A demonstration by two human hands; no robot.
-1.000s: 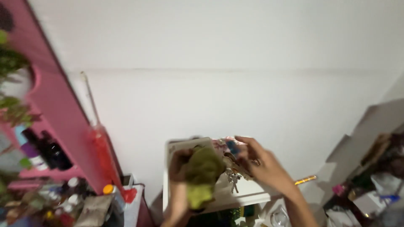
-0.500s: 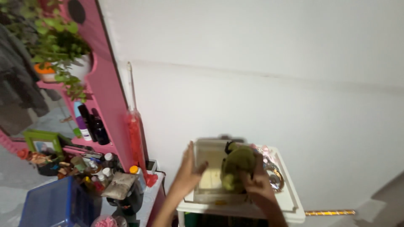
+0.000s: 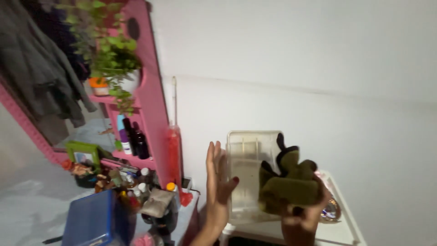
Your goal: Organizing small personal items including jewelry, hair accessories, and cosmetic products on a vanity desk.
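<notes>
Olive-green cloth (image 3: 291, 187): soft, matt, fuzzy weave, dark edging, bunched in right hand (image 3: 300, 218). Clear plastic rectangular container (image 3: 248, 175): translucent, smooth, slightly cloudy, left hand (image 3: 217, 184) flat against its side. White table (image 3: 341, 228) near right: smooth, faint sheen. Pink shelf unit (image 3: 150, 95) far left: painted, matt. Blue plastic box (image 3: 93, 218) near left: glossy. Dark bottles (image 3: 136, 139) on shelf: shiny

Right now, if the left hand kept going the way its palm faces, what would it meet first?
The left hand would likely meet the clear plastic container first; its palm already sits at the container's side, though contact is unclear.
</notes>
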